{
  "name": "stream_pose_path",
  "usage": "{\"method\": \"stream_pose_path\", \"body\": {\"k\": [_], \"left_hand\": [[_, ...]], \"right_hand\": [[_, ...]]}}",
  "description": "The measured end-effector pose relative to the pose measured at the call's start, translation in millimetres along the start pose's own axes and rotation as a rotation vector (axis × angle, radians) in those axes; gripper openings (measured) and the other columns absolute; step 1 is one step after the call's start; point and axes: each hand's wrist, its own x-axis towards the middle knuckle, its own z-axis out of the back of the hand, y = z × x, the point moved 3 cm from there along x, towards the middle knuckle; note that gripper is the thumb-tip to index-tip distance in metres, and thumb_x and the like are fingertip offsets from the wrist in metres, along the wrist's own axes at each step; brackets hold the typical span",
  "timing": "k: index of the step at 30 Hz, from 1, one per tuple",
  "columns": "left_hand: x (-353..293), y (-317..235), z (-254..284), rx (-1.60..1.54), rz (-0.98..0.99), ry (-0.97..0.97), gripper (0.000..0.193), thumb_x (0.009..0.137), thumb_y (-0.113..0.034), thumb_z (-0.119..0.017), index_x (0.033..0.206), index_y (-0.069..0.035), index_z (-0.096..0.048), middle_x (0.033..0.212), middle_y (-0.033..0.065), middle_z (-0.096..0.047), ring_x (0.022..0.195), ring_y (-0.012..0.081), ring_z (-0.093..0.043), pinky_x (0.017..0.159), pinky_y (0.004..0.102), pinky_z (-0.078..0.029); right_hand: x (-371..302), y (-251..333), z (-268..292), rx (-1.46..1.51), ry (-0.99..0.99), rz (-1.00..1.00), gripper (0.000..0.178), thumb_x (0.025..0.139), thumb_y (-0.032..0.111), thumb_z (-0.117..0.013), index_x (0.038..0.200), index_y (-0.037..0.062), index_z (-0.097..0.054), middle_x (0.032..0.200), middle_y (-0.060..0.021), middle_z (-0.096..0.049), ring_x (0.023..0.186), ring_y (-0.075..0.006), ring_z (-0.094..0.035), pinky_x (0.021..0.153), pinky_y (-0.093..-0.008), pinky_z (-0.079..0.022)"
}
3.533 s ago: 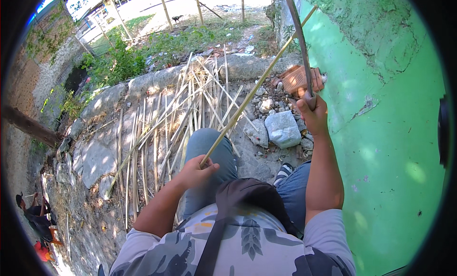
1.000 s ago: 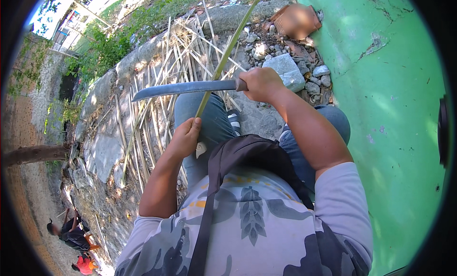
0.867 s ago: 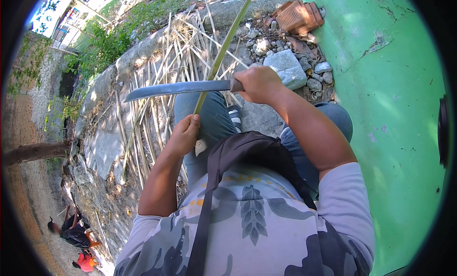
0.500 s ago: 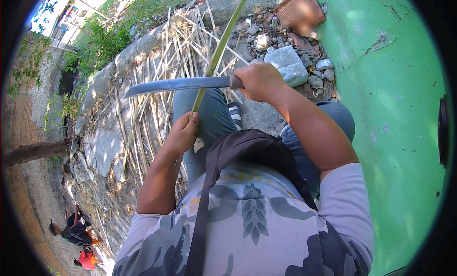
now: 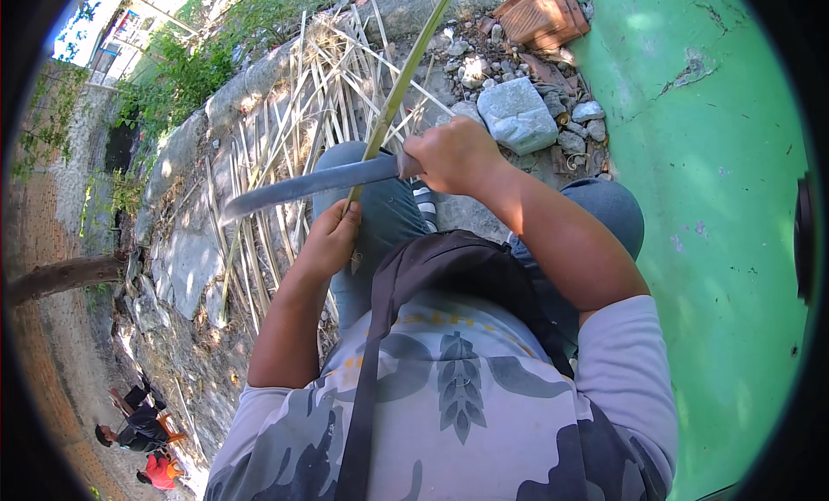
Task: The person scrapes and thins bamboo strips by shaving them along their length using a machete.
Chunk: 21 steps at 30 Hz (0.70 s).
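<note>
My left hand (image 5: pixel 332 237) grips the lower end of a long green stalk (image 5: pixel 399 91), which looks like a palm frond rib or split bamboo and slants up and away to the right. Around the handle of a machete (image 5: pixel 302 187) my right hand (image 5: pixel 456 155) is closed. The machete's long grey blade points left and lies across the stalk, just above my left hand. Whether its edge bites into the stalk I cannot tell. Beyond my knees many pale stripped sticks (image 5: pixel 332 73) lie in a loose heap on the ground.
A pale stone block (image 5: pixel 518 115) sits among rubble ahead to the right, with terracotta tiles (image 5: pixel 542 19) behind it. A green wall (image 5: pixel 708 242) runs along my right. At far left are a tree trunk (image 5: pixel 65 278) and two seated people (image 5: pixel 142 428). A black bag (image 5: pixel 458 263) rests on my lap.
The machete has slid down the stalk toward my left hand, its tip dipping lower. My right hand has moved slightly left and nearer to me. My left hand stays in place.
</note>
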Motion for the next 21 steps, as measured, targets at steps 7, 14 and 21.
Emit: {"method": "stream_pose_path", "body": {"k": [7,14,21], "left_hand": [[5.1,2.6,-0.7,0.09,0.032,0.017,0.033,0.109,-0.031,-0.046,0.091,-0.004,-0.056,0.074,-0.0049,-0.045,0.068,0.0072,-0.04,0.061,0.0289,-0.037],[2.6,7.9,1.3,-0.043,-0.011,0.025,0.036,0.109,-0.034,-0.046,0.09,-0.005,-0.056,0.075,-0.0047,-0.047,0.069,0.0067,-0.041,0.061,0.0272,-0.038],[4.1,-3.5,0.8,-0.024,0.046,0.044,0.034,0.11,-0.033,-0.045,0.089,-0.007,-0.054,0.073,-0.0052,-0.045,0.065,0.0062,-0.039,0.058,0.026,-0.036]], "right_hand": [[0.9,-37.4,11.8,-0.021,0.132,-0.319,0.011,0.085,0.025,-0.068,0.093,0.0176,-0.071,0.09,-0.0104,-0.074,0.089,-0.0306,-0.073,0.078,-0.0448,-0.057],[0.1,-8.4,13.9,-0.047,0.069,-0.033,0.01,0.082,0.024,-0.07,0.089,0.0165,-0.071,0.084,-0.0087,-0.074,0.082,-0.0308,-0.074,0.075,-0.0445,-0.057],[-3.9,-48.8,8.5,-0.021,-0.051,-0.245,0.013,0.081,0.025,-0.072,0.089,0.0158,-0.067,0.077,-0.0093,-0.071,0.077,-0.0321,-0.072,0.07,-0.047,-0.055]]}}
